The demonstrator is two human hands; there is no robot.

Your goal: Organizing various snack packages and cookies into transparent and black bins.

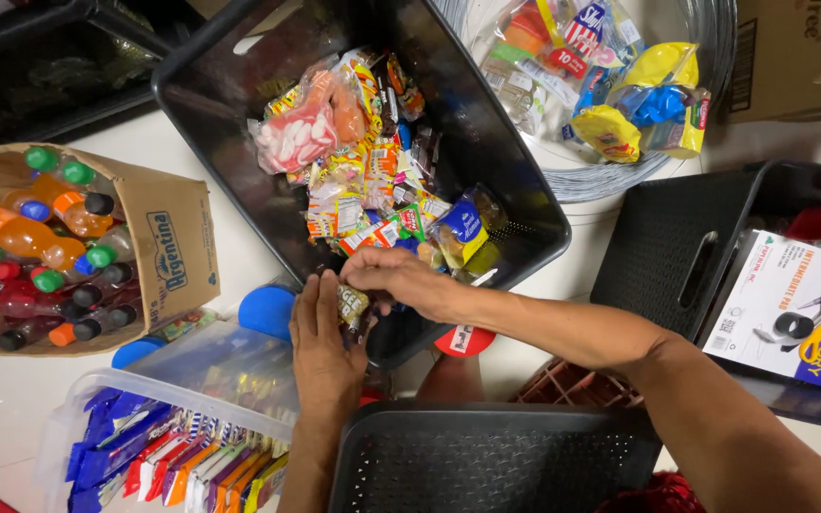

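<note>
White floor, black crate [486, 142] of snacks, both hands: left [325, 347] flat open beneath small packet [352, 304], right [401, 277] pinching it

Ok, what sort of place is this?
Probably a small shop's stock area: a black bin of snack packets, a carton of soft-drink bottles, and a clear tub of wrapped sweets on the floor.
</note>
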